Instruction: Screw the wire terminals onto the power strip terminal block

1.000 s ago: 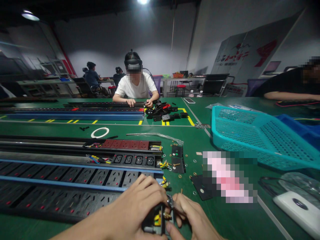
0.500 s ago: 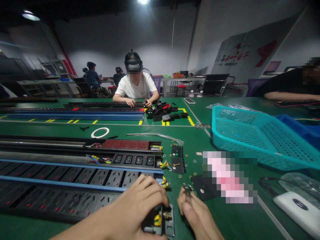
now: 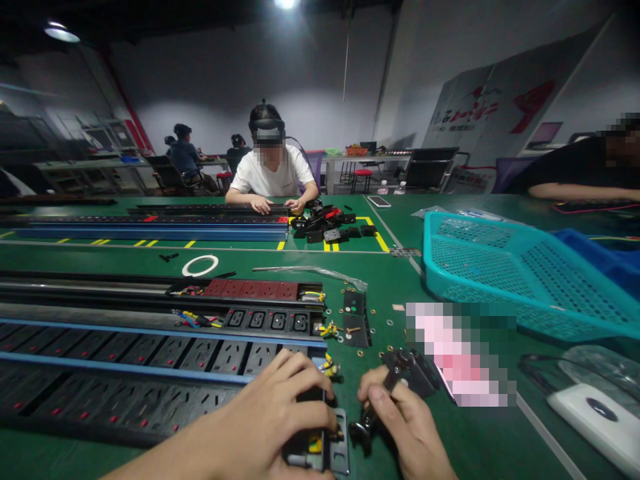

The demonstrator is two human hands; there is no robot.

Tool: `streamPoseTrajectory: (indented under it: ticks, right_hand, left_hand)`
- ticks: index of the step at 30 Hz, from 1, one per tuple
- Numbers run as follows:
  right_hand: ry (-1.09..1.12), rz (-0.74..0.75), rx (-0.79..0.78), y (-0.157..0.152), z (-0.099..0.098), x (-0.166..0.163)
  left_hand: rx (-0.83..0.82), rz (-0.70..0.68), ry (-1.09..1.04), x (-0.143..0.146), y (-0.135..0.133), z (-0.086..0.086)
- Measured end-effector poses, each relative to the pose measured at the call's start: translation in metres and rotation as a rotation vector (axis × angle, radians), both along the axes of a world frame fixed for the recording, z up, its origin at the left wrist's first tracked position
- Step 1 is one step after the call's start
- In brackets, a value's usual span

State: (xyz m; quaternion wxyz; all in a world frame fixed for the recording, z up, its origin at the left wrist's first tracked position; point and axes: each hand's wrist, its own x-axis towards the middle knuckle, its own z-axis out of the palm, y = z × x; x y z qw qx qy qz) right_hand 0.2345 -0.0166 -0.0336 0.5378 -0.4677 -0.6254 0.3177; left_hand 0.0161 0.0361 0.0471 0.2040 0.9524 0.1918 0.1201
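Note:
My left hand (image 3: 280, 407) is wrapped over the end of the nearest black power strip (image 3: 100, 400), fingers curled down beside its metal end plate (image 3: 341, 443). A bolt with yellow wiring behind it shows at that plate, partly covered by my fingers. In my closed right hand (image 3: 400, 420) is a dark, shiny wrench (image 3: 369, 421). One jaw of it points down near the end plate, slightly apart from it; the other end sticks up past my fingers.
Further strips with blue rails (image 3: 150, 369) lie behind. Washers and screws surround small black pads (image 3: 355, 333). Right are a pixelated pink object (image 3: 460, 360), a turquoise basket (image 3: 500, 313) and a white device (image 3: 600, 420). A co-worker (image 3: 273, 167) sits opposite.
The wrench has turned in my right hand: its jaw now points down toward the end plate. That hand has shifted slightly right. My left hand stays on the strip.

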Motion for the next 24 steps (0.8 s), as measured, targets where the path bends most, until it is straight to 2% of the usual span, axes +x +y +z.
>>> streamPoseTrajectory:
  ticks: [6,13,15,21,24]
  right_hand:
    - [-0.139,0.033,0.404,-0.001,0.011,-0.003]
    - [-0.240,0.102,0.672,0.002,0.019,-0.008]
    - [-0.297,0.127,0.692,0.001,0.016,-0.009]
    - [-0.341,0.181,0.554,-0.003,0.011,-0.010]
    - [-0.382,0.176,0.589,-0.005,0.008,-0.013]
  left_hand:
    - [0.004,0.000,0.005,0.001,0.001,0.001]
    - [-0.020,0.000,0.006,0.001,-0.001,0.000]
    - [-0.028,0.004,0.003,0.001,-0.001,0.000]
    - [-0.036,0.011,0.002,0.002,-0.001,0.002]
    - [-0.036,0.008,-0.006,0.002,-0.001,0.002]
